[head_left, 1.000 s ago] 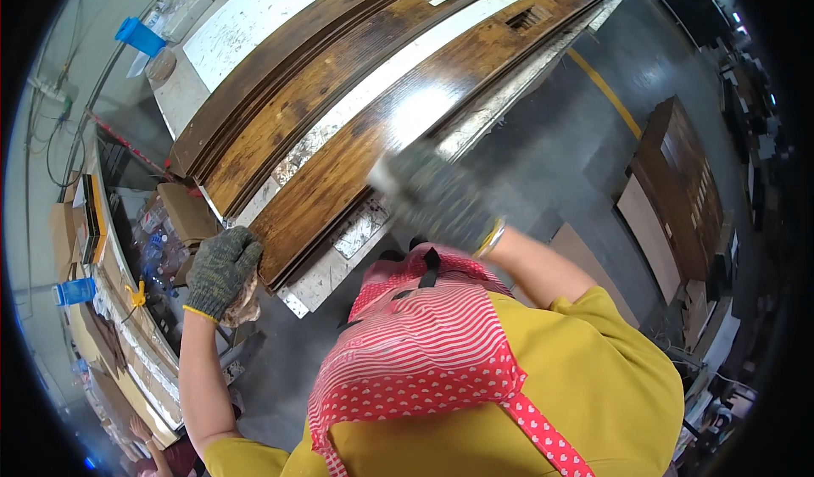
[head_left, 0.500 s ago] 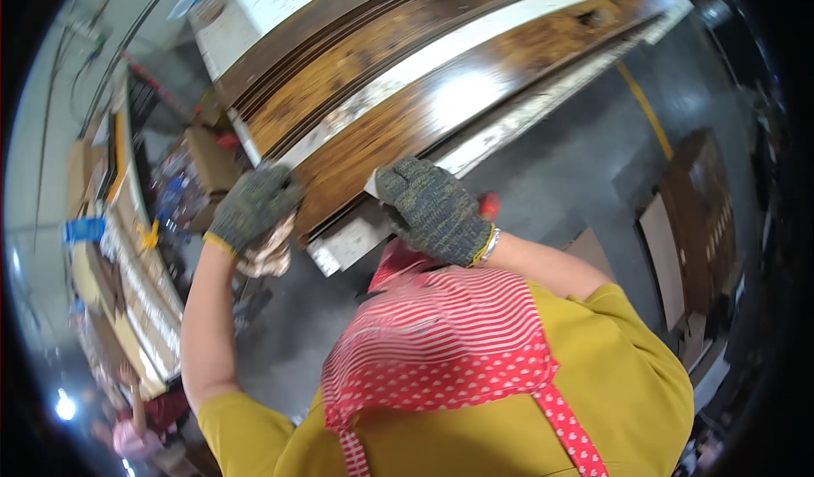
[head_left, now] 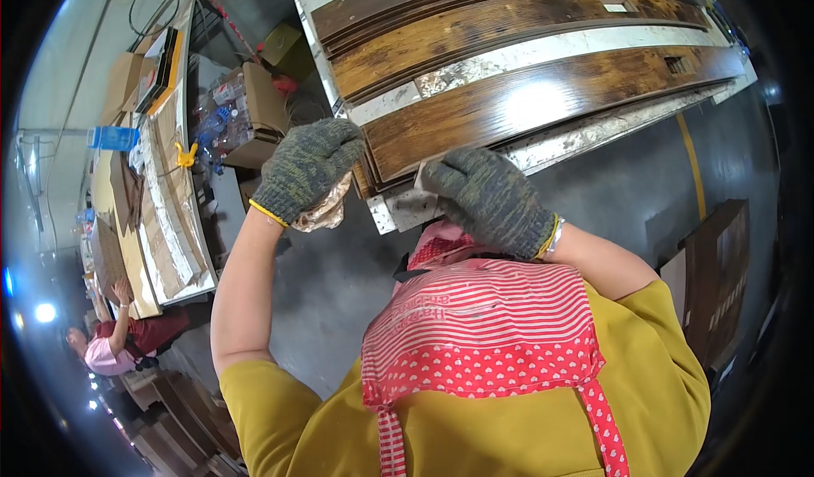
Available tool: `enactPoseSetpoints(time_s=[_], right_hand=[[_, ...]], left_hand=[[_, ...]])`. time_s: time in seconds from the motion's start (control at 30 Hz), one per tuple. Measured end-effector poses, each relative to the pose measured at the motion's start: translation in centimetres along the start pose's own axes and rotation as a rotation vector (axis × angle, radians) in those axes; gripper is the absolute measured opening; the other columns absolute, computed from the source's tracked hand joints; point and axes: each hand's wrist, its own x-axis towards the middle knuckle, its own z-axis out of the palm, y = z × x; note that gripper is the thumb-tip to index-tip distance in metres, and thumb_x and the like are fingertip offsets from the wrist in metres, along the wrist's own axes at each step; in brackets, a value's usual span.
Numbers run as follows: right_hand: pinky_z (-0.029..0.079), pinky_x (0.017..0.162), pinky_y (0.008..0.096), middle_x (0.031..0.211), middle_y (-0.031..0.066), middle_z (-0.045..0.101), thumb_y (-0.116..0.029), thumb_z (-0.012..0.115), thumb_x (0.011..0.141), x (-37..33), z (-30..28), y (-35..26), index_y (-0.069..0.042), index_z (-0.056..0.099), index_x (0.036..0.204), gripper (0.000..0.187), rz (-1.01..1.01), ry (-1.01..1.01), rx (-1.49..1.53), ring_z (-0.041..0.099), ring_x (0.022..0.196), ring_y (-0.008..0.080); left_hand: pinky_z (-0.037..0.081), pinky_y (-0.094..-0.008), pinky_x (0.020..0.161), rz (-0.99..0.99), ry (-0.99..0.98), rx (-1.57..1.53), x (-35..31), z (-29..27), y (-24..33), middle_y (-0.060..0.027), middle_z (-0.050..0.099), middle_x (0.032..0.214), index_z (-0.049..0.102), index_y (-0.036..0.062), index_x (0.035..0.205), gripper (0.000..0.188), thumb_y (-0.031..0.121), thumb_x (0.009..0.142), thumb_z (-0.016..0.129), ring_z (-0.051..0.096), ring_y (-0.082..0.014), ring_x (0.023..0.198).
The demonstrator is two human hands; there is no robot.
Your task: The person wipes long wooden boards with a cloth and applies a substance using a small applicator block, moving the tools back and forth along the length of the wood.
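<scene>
left hand (head_left: 307, 167) clutches rag (head_left: 326, 210) | right hand (head_left: 492, 199) grips plank (head_left: 543, 104) end | plank end between hands

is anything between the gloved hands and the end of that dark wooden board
Nothing visible. The left hand and right hand are both already at the near end of the wooden board; the left also holds a crumpled rag.
</scene>
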Motion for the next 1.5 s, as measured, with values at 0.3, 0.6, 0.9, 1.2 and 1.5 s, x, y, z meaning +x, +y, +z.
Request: enactPoseSetpoints(time_s=[0.3,0.6,0.9,1.2,1.5], right_hand=[[0.051,0.086,0.0413,0.112,0.0102,0.064,-0.017,0.062,0.086,1.2,1.7,0.4,-0.011,0.064,0.124,0.038,-0.039,-0.141,-0.249,0.063,0.106,0.0281],[0.055,0.078,0.0422,0.103,0.0126,0.065,-0.012,0.066,0.079,-8.2,-8.9,9.7,-0.009,0.067,0.117,0.037,0.138,-0.019,-0.496,0.066,0.093,0.0309],[0.05,0.097,0.0445,0.118,0.0176,0.064,-0.006,0.069,0.08,-17.9,-20.7,18.7,-0.006,0.067,0.12,0.041,0.689,0.237,-0.639,0.062,0.109,0.0374],[0.052,0.093,0.0429,0.116,0.0137,0.065,-0.012,0.073,0.086,0.9,-10.9,13.3,-0.007,0.069,0.115,0.03,-0.096,0.058,0.003,0.064,0.105,0.0328],[0.053,0.084,0.0418,0.097,0.0112,0.065,-0.012,0.069,0.079,13.0,0.2,4.4,-0.007,0.07,0.093,0.015,-0.726,-0.404,0.298,0.066,0.095,0.0317]], left_hand=[[0.053,-0.0448,0.084,0.278,0.079,0.246,0.5,2.4,0.3,-0.0161,0.067,0.107,0.07,0.0049,0.105,0.019,0.016,0.089,0.065,0.065,-0.0372,0.095],[0.056,-0.0413,0.082,0.562,0.105,0.376,1.4,1.8,0.1,-0.008,0.07,0.104,0.072,0.0071,0.096,0.018,0.008,0.079,0.066,0.067,-0.0291,0.098],[0.053,-0.0416,0.081,0.161,0.049,0.026,1.2,0.7,4.1,-0.0159,0.068,0.1,0.071,0.0054,0.1,0.016,0.011,0.085,0.07,0.066,-0.0351,0.092],[0.053,-0.0438,0.09,0.376,0.24,0.244,-1.0,9.3,12.0,-0.014,0.062,0.129,0.068,0.0108,0.112,0.026,0.015,0.086,0.068,0.059,-0.0343,0.123],[0.055,-0.0481,0.074,-0.017,0.054,0.172,0.5,12.0,11.7,-0.0189,0.07,0.101,0.067,0.0054,0.111,0.028,0.022,0.09,0.058,0.07,-0.0326,0.089]])
